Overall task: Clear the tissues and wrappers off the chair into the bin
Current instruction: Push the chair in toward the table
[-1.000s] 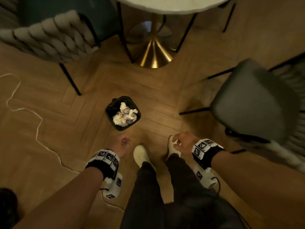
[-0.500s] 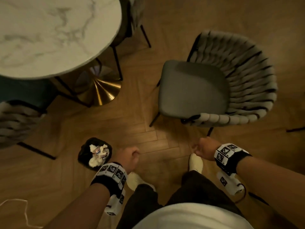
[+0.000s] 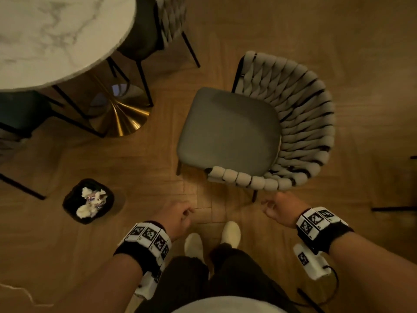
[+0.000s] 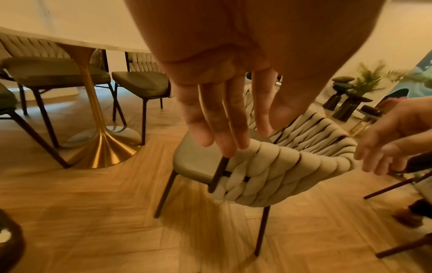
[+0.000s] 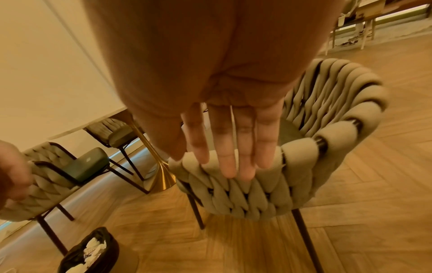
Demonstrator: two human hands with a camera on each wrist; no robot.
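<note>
The chair (image 3: 228, 129) has a grey seat with nothing lying on it and a woven cream backrest (image 3: 302, 123); it also shows as the chair (image 4: 268, 170) and the chair (image 5: 304, 166) in the wrist views. A small black bin (image 3: 88, 201) stands on the floor at the left, holding crumpled white tissues and wrappers (image 3: 91, 203); the bin (image 5: 91, 253) appears low left in the right wrist view. My left hand (image 3: 177, 216) hangs empty with relaxed fingers (image 4: 217, 120) near the chair's front corner. My right hand (image 3: 278, 208) hangs empty just before the backrest, fingers (image 5: 233, 147) straight.
A round marble table (image 3: 56, 35) on a gold pedestal (image 3: 121, 116) stands at the upper left with more chairs (image 3: 158, 26) around it. Wooden herringbone floor (image 3: 135, 166) lies between bin and chair. My feet (image 3: 212, 238) stand just behind the hands.
My view has swung from the bin to the chair, which now sits at centre. The bin has shifted to the left of the frame. Both hands stay empty.
</note>
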